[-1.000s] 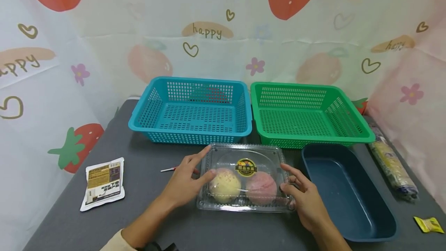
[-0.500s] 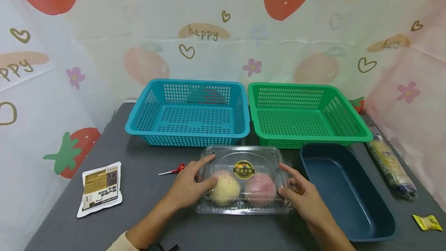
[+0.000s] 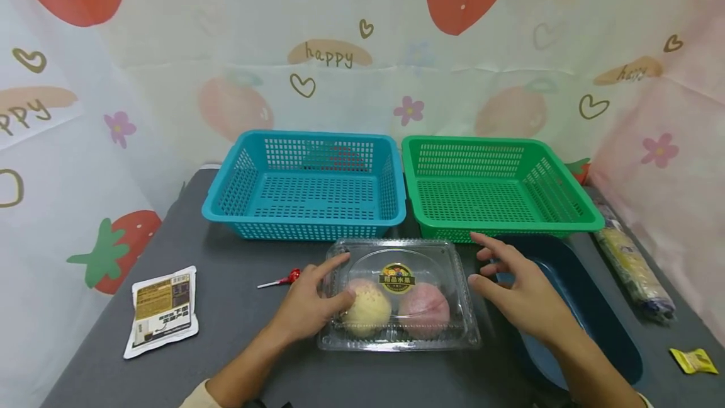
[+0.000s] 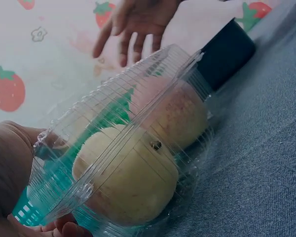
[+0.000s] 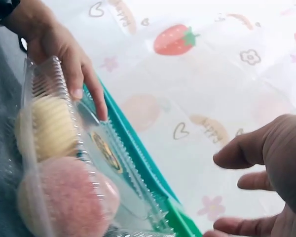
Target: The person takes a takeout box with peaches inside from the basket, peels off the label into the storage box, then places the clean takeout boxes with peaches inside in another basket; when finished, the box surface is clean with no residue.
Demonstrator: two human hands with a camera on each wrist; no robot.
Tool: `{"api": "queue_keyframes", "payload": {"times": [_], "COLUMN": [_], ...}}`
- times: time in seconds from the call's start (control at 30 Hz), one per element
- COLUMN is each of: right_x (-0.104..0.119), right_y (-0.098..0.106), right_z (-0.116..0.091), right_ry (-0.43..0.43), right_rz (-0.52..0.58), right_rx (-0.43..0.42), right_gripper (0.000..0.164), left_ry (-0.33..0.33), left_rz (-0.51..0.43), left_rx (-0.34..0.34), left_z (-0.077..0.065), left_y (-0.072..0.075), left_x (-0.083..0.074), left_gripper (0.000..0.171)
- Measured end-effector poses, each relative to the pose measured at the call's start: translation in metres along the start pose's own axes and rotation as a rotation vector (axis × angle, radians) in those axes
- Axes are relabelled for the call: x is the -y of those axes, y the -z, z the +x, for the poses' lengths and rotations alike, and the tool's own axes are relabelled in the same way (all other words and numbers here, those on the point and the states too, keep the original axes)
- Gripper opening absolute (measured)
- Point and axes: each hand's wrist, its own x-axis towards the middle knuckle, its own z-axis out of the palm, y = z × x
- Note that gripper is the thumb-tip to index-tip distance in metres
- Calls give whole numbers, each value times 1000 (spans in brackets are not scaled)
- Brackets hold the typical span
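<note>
where a clear box is laid on the surface, a yellow fruit and a pink fruit are enclosed. the box's left edge is touched by the left grip; whether it is clasped cannot be told. the right grip, fingers loosely spread, is held apart, above the navy tub. behind, a blue basket is seen.

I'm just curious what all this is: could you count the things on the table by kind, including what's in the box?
Baskets: 2
Tub: 1
Clear box: 1
Fruits inside: 2
Lollipop: 1
Packets: 3
Total: 10
</note>
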Motion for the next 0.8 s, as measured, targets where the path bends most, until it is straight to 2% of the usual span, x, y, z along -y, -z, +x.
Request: {"api": "queue_keyframes", "payload": {"times": [0.1,0.43,0.8], "right_x": [4,3,-1], "right_y": [1,-15,-38], "right_z": [8,38,59], "right_ry": [87,213,254], "right_rz": [7,27,22], "right_rx": [7,75,136], "right_gripper": [56,44,38], "left_ry": [9,9,9], "left_rz": [-4,-18,-11], "left_rx": [-1,7,1], "left_z": [-1,-1,-1], "left_y": [-1,-2,-2], "left_x": [0,2,2], "left_gripper": [60,61,60]}}
